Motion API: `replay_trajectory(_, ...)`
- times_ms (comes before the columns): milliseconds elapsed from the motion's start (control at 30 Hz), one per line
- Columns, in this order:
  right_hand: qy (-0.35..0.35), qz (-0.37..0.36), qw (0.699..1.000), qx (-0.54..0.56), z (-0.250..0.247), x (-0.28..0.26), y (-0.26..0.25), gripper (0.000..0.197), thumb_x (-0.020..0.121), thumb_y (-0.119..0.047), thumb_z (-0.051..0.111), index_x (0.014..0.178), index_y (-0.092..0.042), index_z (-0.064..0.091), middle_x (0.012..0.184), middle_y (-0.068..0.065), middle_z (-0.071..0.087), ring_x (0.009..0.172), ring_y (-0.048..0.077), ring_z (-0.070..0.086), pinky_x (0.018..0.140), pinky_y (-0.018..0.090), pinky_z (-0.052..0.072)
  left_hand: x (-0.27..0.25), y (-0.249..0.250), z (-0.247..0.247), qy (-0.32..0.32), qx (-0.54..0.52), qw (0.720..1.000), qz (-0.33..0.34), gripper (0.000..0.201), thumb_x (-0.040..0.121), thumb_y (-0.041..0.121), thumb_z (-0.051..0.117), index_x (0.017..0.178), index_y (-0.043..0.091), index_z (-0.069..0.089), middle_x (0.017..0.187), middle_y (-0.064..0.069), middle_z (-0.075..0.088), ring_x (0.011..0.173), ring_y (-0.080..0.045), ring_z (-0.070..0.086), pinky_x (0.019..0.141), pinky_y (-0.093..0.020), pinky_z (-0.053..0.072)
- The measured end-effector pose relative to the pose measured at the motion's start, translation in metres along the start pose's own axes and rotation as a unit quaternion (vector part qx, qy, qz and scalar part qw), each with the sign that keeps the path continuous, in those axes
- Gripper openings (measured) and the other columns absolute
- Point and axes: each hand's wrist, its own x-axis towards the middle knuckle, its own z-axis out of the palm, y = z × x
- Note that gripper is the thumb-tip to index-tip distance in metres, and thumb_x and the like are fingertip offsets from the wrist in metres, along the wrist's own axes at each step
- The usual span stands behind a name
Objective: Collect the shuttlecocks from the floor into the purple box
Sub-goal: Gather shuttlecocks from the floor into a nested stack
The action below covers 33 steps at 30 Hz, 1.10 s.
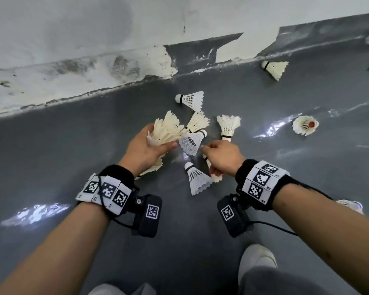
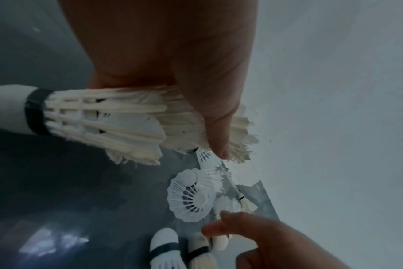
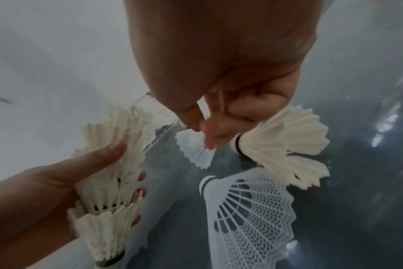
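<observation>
Left hand [image 1: 146, 149] grips a bundle of feather shuttlecocks [image 1: 165, 130]; right hand [image 1: 221, 157] clutches another shuttlecock [image 3: 285, 143]. More loose shuttlecocks [image 1: 191, 100] lie on the grey floor [image 1: 73, 145].

A glossy dark grey floor [image 1: 77, 145] meets a scuffed white wall along its far edge. Shuttlecocks lie scattered on it. A plastic one [image 1: 191, 100] rests on its side near the wall. To its right, a feathered one [image 1: 228, 126] lies cork end near. Another plastic one [image 1: 197, 179] lies nearest. Farther right sit an open-mouthed one [image 1: 305, 125] and one [image 1: 275, 69] by the wall.
</observation>
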Motion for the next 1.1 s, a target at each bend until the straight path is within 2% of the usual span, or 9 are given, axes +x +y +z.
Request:
replay_trajectory(67,-0.065,0.016,0.998,-0.008,-0.005,-0.003,0.000,0.033,0.098,-0.041,0.043,0.104,-0.014,0.060,0.040,0.001,0.060,0.030,0.013,0.055,0.033,0.014,0.037,-0.001,-0.002,0.002,0.000,0.027,1.000,-0.005,0.061,0.074,0.033,0.079,0.127,0.021,0.050,0.107,0.008,0.062,0.095,-0.009,0.059,0.066,-0.005,0.039)
replay_trajectory(133,-0.158,0.045,0.986,-0.024,-0.007,-0.007,0.000,0.043,0.098,-0.050,0.039,0.124,-0.018,0.050,0.056,0.012,0.069,0.036,0.016,0.059,0.034,0.015,0.039,-0.003,-0.004,0.004,0.000,0.034,0.999,-0.009,0.062,0.074,0.035,0.078,0.127,0.023,0.049,0.108,0.009,0.062,0.095,-0.007,0.060,0.068,-0.006,0.039)
replay_trajectory(267,-0.256,0.088,0.962,0.013,-0.001,-0.009,0.001,0.061,0.096,-0.057,0.037,0.142,-0.018,0.032,0.086,0.027,0.071,0.063,0.032,0.071,0.057,0.032,0.059,-0.009,-0.004,0.004,0.006,0.056,0.998,-0.021,0.057,0.075,0.033,0.078,0.123,0.026,0.049,0.100,0.014,0.060,0.093,-0.007,0.058,0.067,-0.004,0.038)
replay_trajectory(434,-0.173,0.005,0.985,0.019,0.000,0.005,-0.002,0.042,0.093,-0.040,0.057,0.108,-0.001,0.064,0.092,0.015,0.072,0.077,0.026,0.072,0.069,0.040,0.061,-0.021,-0.005,-0.003,0.018,0.082,0.996,-0.030,0.060,0.073,0.035,0.079,0.125,0.025,0.050,0.108,0.012,0.060,0.099,-0.008,0.056,0.078,-0.012,0.039)
replay_trajectory(534,-0.134,-0.025,0.991,0.015,0.004,0.009,0.001,0.033,0.089,-0.034,0.065,0.093,-0.001,0.067,0.082,0.012,0.074,0.072,0.023,0.074,0.067,0.041,0.061,-0.026,-0.011,-0.007,0.021,0.082,0.995,-0.042,0.063,0.073,0.033,0.080,0.127,0.020,0.051,0.112,0.009,0.063,0.102,-0.009,0.059,0.074,-0.009,0.038)
replay_trajectory(734,-0.247,0.030,0.958,0.144,0.013,-0.003,-0.015,0.052,0.098,-0.044,0.045,0.135,-0.008,0.036,0.072,0.023,0.069,0.056,0.029,0.070,0.048,0.032,0.058,-0.031,-0.018,-0.013,0.040,0.109,0.992,-0.052,0.061,0.072,0.032,0.080,0.125,0.020,0.053,0.109,0.009,0.064,0.102,-0.010,0.059,0.074,-0.010,0.038)
replay_trajectory(867,-0.305,0.049,0.927,0.213,0.022,-0.009,-0.028,0.052,0.102,-0.038,0.037,0.143,-0.010,0.023,0.081,0.026,0.067,0.056,0.029,0.070,0.050,0.032,0.059,-0.033,-0.023,-0.018,0.051,0.104,0.992,-0.058,0.060,0.074,0.028,0.080,0.127,0.019,0.053,0.111,0.007,0.064,0.102,-0.010,0.058,0.077,-0.011,0.037)
replay_trajectory(967,-0.274,0.036,0.938,0.211,0.027,-0.005,-0.031,0.045,0.102,-0.032,0.039,0.137,-0.006,0.031,0.093,0.023,0.066,0.063,0.032,0.070,0.055,0.035,0.059,-0.032,-0.026,-0.021,0.049,0.106,0.991,-0.064,0.055,0.075,0.027,0.079,0.124,0.021,0.054,0.108,0.009,0.062,0.099,-0.009,0.057,0.072,-0.006,0.036)
replay_trajectory(1100,-0.123,-0.038,0.979,0.156,0.028,0.012,-0.026,0.037,0.095,-0.032,0.052,0.115,-0.002,0.062,0.097,0.010,0.068,0.080,0.028,0.069,0.077,0.040,0.059,-0.030,-0.032,-0.024,0.048,0.112,0.990,-0.069,0.059,0.070,0.037,0.081,0.122,0.021,0.055,0.109,0.008,0.065,0.103,-0.013,0.060,0.084,-0.022,0.041)
